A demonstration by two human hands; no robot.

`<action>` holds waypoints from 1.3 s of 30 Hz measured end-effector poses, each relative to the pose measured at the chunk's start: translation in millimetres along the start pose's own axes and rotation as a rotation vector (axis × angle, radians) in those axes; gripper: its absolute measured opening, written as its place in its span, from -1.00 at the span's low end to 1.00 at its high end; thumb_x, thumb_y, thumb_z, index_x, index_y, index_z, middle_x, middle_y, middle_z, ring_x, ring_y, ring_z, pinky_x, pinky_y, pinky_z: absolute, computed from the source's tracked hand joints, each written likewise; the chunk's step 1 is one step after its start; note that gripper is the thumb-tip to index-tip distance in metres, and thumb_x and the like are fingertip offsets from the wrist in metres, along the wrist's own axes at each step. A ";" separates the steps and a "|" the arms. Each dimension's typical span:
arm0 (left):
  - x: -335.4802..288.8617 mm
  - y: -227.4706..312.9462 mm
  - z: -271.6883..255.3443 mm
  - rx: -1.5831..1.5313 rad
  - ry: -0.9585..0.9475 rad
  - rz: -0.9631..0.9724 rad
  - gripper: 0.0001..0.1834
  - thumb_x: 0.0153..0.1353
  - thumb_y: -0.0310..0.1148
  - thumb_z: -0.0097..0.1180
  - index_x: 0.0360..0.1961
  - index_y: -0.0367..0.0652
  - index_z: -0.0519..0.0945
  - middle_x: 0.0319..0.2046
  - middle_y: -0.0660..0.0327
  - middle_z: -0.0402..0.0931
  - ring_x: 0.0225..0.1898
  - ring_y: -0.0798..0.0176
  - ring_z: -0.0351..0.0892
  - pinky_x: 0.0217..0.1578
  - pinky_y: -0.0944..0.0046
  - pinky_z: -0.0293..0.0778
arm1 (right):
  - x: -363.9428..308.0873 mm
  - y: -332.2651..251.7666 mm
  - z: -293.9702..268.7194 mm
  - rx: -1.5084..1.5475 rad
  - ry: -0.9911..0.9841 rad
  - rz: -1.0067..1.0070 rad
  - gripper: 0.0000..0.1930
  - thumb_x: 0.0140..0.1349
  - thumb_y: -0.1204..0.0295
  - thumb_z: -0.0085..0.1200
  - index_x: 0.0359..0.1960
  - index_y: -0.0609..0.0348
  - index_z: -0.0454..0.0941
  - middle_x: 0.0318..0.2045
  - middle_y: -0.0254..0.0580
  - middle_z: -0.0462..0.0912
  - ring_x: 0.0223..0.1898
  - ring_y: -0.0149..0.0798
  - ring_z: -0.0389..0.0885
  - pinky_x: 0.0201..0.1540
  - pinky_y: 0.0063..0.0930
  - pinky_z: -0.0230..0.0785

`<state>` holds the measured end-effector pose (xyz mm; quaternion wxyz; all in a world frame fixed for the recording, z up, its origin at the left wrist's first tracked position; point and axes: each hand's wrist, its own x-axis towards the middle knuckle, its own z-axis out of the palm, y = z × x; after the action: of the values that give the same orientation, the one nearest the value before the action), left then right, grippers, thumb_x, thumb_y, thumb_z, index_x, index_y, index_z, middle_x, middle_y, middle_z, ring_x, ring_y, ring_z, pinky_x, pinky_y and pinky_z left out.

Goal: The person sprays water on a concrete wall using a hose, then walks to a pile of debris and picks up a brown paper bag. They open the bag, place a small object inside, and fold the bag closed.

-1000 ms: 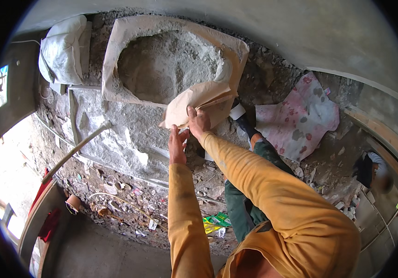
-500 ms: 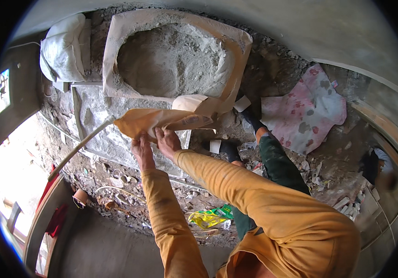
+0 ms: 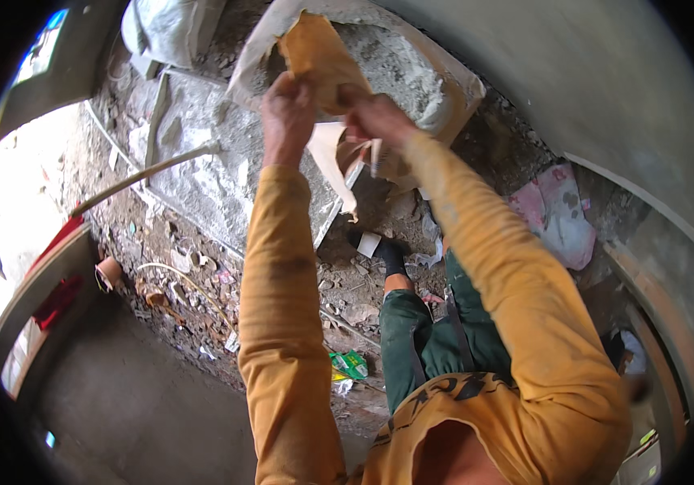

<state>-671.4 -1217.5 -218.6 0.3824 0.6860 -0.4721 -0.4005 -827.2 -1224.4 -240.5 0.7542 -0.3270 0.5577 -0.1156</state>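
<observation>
A piece of brown paper [image 3: 320, 58] with torn edges is held up in front of a large opened paper sack [image 3: 461, 99] of grey powder [image 3: 399, 69]. My left hand [image 3: 288, 117] is closed on the paper's lower left corner. My right hand [image 3: 375, 117] is closed at its lower right edge, the fingers partly hidden and slightly blurred. Below the hands a pale torn flap [image 3: 331, 158] hangs down; whether it joins the held paper or the sack I cannot tell. The held paper covers part of the sack's opening.
Left of the sack lies a powder-dusted board [image 3: 201, 162], with a bent stick [image 3: 145, 174] across it. A white sack [image 3: 169, 31] stands behind. Rubble and scraps cover the ground, with a stained sheet [image 3: 557, 214] at right and a small pot [image 3: 108, 273] at left.
Both hands have moved forward with the brown paper, from the sack's near edge to over its opening. The paper has turned from lying sideways to standing upright. The whole view has shifted.
</observation>
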 end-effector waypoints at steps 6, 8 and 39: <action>-16.6 15.5 -18.9 -0.006 0.240 -0.187 -0.80 0.21 -0.40 0.03 -0.20 -0.26 0.58 -0.45 0.27 0.56 -0.43 0.48 0.46 -0.39 0.45 0.37 | 31.5 107.2 -71.3 -0.688 0.306 -0.527 -0.31 -0.03 -0.02 0.20 0.06 0.17 0.38 -0.10 -0.04 0.52 -0.02 -0.16 0.49 0.06 -0.31 0.27; -19.3 -5.1 -26.6 -0.154 0.212 -0.112 -0.78 0.24 -0.37 0.03 -0.18 -0.26 0.59 -0.41 0.30 0.57 -0.41 0.49 0.46 -0.37 0.46 0.38 | 34.9 120.2 -59.3 -1.035 0.324 -0.517 -0.16 -0.07 -0.02 0.22 0.21 0.15 0.22 0.03 -0.01 0.43 0.11 -0.12 0.39 0.22 -0.22 0.09; -309.2 -141.0 -151.0 0.259 0.229 -0.747 -0.49 0.31 -0.01 -0.13 -0.05 -0.28 0.51 -0.32 0.06 0.55 -0.25 0.25 0.49 -0.26 0.29 0.40 | 128.6 152.5 -14.2 -1.252 0.453 -0.142 -0.69 0.08 0.27 -0.12 -0.28 0.16 0.59 -0.24 0.03 0.61 -0.14 0.05 0.56 -0.07 -0.14 0.37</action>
<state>-558.0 -863.5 -229.1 0.1714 0.8928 -0.1914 -0.3699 -824.1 -1183.0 -436.1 0.2771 -0.7065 0.6410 0.1148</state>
